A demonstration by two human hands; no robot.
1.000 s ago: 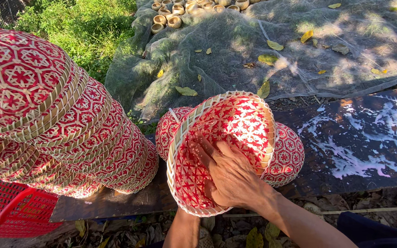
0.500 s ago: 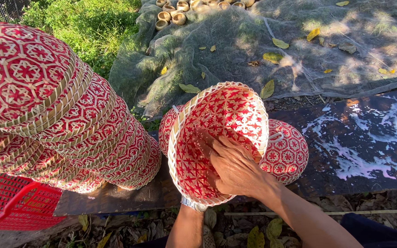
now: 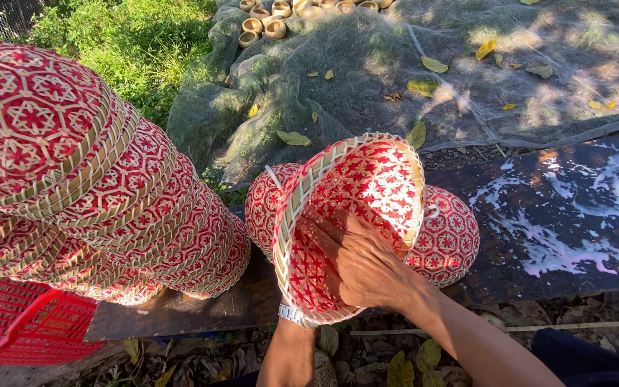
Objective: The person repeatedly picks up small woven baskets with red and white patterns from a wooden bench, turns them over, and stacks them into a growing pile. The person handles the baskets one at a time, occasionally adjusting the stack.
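Single head camera, looking steeply down and forward, close over the hands, dark table [image 3: 560,236] crossing, netting [image 3: 395,79] beyond

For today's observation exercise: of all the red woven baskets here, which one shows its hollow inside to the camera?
The held basket, tipped up with the right hand pressed inside it. The stacked baskets and two baskets behind show only domed outsides.

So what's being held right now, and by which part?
A red woven basket, tilted: right hand pressed inside against its wall; left hand mostly hidden behind its lower rim, grip unclear.
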